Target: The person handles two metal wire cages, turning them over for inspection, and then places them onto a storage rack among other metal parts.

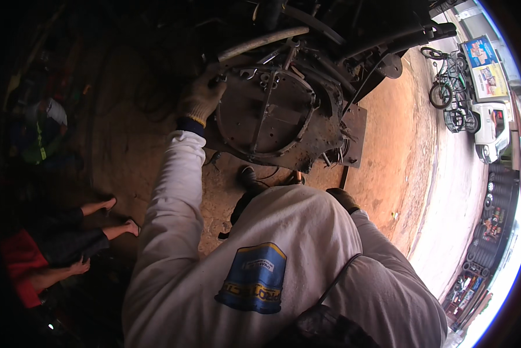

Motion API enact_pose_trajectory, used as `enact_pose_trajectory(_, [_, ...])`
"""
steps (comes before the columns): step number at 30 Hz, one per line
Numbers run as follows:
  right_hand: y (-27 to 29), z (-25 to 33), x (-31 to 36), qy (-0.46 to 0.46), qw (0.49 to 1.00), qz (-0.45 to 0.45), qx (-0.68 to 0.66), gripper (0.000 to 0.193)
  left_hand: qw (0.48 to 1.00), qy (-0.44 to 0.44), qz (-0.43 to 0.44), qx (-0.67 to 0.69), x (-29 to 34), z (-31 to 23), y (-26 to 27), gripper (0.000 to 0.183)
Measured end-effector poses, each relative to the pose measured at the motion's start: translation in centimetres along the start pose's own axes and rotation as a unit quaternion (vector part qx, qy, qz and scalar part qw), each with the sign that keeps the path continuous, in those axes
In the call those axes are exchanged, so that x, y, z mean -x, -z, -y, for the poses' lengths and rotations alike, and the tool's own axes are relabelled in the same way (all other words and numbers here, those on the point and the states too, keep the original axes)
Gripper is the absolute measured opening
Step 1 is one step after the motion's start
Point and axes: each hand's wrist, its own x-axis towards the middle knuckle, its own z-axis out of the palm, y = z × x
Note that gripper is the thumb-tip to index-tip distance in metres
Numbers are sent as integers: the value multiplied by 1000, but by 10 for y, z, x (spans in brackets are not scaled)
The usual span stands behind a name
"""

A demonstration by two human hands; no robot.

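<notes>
Closest, the white-sleeved torso (260,232) leans over the work. The right arm bends down along its side, and the gloved right hand (343,199) shows only in part past the shirt, near a thin dark rod (344,177); I cannot tell how far its fingers close or whether it has hold of anything. The left arm reaches forward, nearly straight, cuff at the wrist. Its gloved left hand (202,97) lies at the left edge of a dark metal frame (328,136), fingers pointing away and partly curled; shadow hides whether they grip it. The frame, with its round plate (243,116), sits just ahead of the torso. Toward its far edge lie wrenches (248,73) and a pale bar (263,44). Farther left, a person in red (23,264) shows bare feet; far right stand bicycles (453,93) and a white truck (494,130).
</notes>
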Motion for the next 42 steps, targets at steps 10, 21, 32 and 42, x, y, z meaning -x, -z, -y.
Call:
enact_pose_trajectory(10, [0,-1,-3,13,999,-15,-25,46,990,69,-36,-116,-11,14,-33,36])
enact_pose_trajectory(21, [-3,5,4,10,1000,-13,-18,46,987,26,-62,-149,-2,3,-26,35])
enact_pose_trajectory(32, [-4,-2,-2,17,1000,-6,-17,49,976,33,-64,206,-7,55,-6,29])
enact_pose_trajectory(42, [-17,-32,-16,37,999,6,-6,48,982,56,-77,-164,44,10,12,40])
